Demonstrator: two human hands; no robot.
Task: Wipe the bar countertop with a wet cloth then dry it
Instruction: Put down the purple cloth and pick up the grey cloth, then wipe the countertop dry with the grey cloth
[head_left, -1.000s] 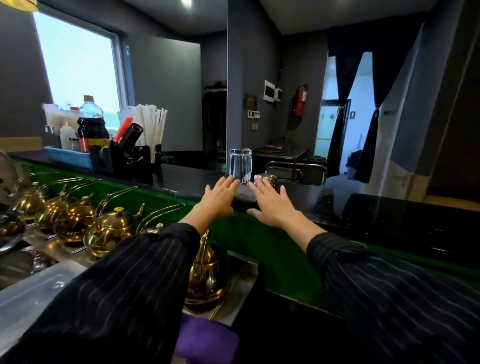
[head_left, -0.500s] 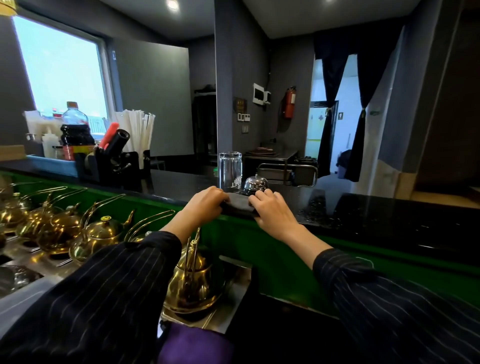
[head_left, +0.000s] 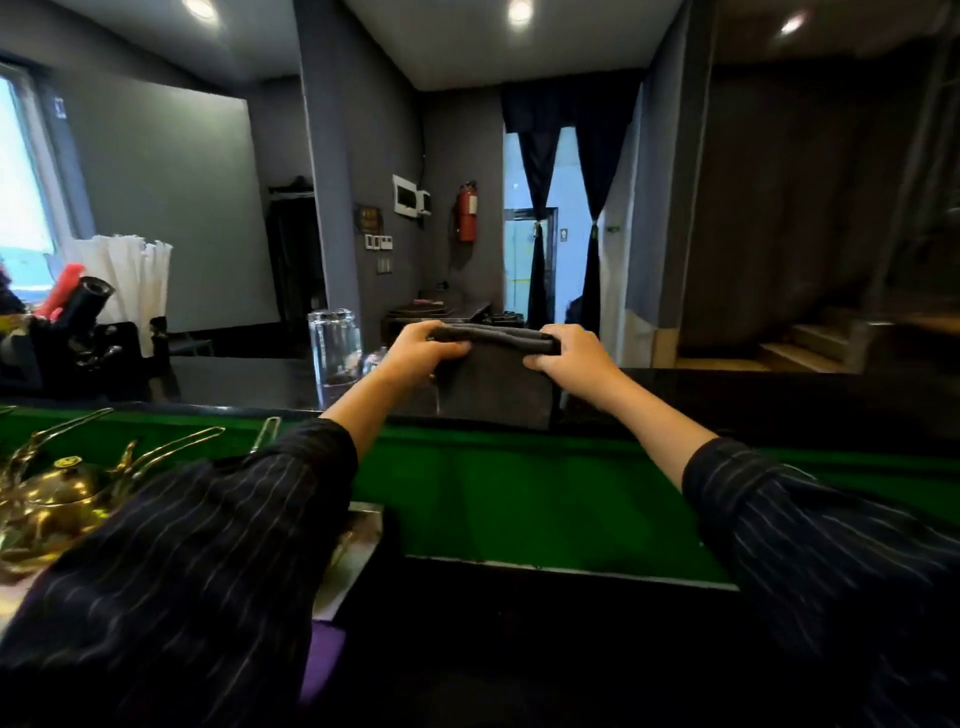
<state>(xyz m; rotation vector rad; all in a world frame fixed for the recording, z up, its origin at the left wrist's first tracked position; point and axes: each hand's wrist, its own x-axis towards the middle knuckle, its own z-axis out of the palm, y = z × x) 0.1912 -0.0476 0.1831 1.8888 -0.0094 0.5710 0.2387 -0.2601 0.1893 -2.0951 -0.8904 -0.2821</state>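
we hold the cloth (head_left: 496, 376) up over the dark counter (head_left: 234, 376), left hand (head_left: 423, 348) and right hand (head_left: 569, 353) each gripping a top corner. let's lay it flat, then wipe in long strokes, steering clear of the glass (head_left: 335, 348) at left.

A glass (head_left: 335, 353) stands left on the countertop (head_left: 727, 395); rightward stretch open
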